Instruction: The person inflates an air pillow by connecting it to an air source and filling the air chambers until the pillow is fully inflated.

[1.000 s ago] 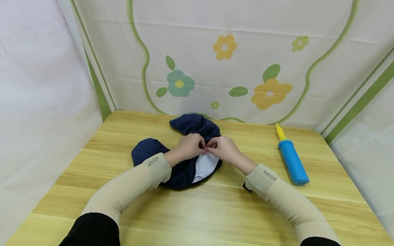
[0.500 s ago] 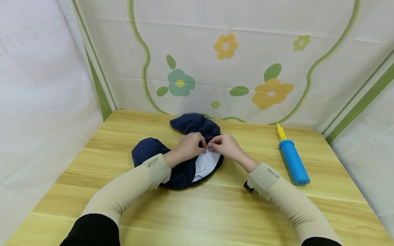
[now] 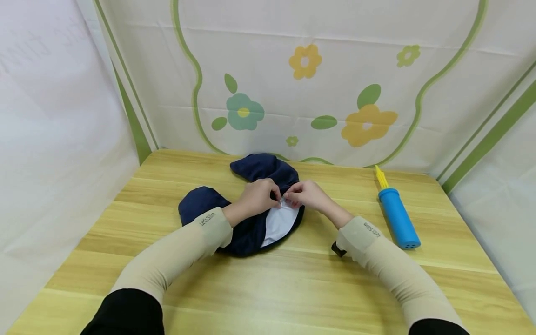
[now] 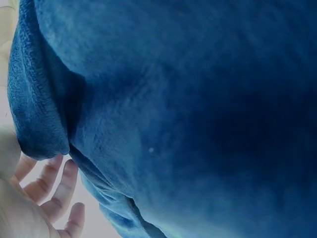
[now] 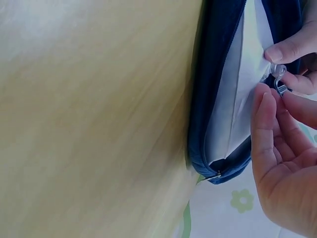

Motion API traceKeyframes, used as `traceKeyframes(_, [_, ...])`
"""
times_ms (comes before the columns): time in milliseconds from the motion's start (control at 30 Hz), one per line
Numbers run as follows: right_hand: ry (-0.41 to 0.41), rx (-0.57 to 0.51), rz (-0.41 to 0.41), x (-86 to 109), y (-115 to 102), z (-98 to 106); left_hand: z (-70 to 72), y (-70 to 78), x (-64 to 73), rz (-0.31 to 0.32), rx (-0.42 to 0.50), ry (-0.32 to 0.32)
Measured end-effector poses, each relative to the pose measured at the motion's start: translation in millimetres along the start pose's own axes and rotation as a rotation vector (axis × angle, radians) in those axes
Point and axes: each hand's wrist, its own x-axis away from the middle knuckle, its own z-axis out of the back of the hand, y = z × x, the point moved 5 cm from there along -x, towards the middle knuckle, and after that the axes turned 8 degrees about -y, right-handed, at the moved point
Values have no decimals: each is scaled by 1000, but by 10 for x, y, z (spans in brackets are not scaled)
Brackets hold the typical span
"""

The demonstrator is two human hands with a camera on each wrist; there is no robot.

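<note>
A navy plush U-shaped neck pillow (image 3: 247,239) lies on the table with its zip open, showing a white inner bladder (image 3: 279,223). My left hand (image 3: 259,195) pinches a small clear air valve (image 5: 280,71) on the bladder, between thumb and finger. Facing it, my right hand (image 3: 309,193) pinches the valve's loose end, thumb against forefinger. In the right wrist view, the zip pull (image 5: 214,176) hangs at the end of the opening. Navy plush fills most of the left wrist view, with fingers (image 4: 62,193) of a hand beneath its edge.
A blue hand pump (image 3: 398,217) with a yellow nozzle (image 3: 381,177) lies to the right on the wooden table (image 3: 289,298). White curtains with printed flowers rise behind the table and at both sides.
My right hand has drawn slightly up and to the right, its fingertips now a little apart from the left hand's. The left hand and the pillow stay almost where they were.
</note>
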Motion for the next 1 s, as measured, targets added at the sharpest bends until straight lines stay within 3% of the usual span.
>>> traceKeyframes(267, [-17,-7,12,25,44,2,-19,-20,-14,38,3,-41])
traceKeyframes(500, [-10,13,29,86,33,39,-32,-8,-19,34,-30,-48])
traceKeyframes(733, [12,30,31,230,-12,237,-33,5,-17,9,-60,-40])
traceKeyframes(1000, [63,95,58,482,30,533,-24,-13,7,-19,-28,-26])
